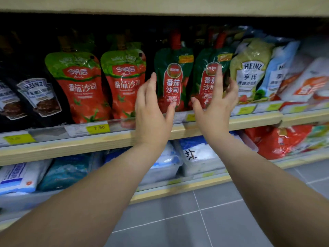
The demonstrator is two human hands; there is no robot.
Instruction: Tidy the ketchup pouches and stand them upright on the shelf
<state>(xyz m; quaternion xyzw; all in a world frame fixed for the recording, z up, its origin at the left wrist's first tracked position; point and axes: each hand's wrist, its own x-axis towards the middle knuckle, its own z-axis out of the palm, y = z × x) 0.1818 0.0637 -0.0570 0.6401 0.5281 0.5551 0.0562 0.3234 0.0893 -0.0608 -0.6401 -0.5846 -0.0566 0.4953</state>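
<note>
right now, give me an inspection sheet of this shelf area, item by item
surface: wooden shelf with price tags along its front rail.
job's things: two dark green ketchup pouches stand upright side by side; two light green ketchup pouches to their left lean a little.
clutter: black Heinz pouches on the far left, pale Heinz pouches on the right.
grippers: left hand open in front of the first dark green pouch; right hand open in front of the second; neither grips anything.
cables: nothing seen.
surroundings: lower shelf with white and blue bags, grey tiled floor.
</note>
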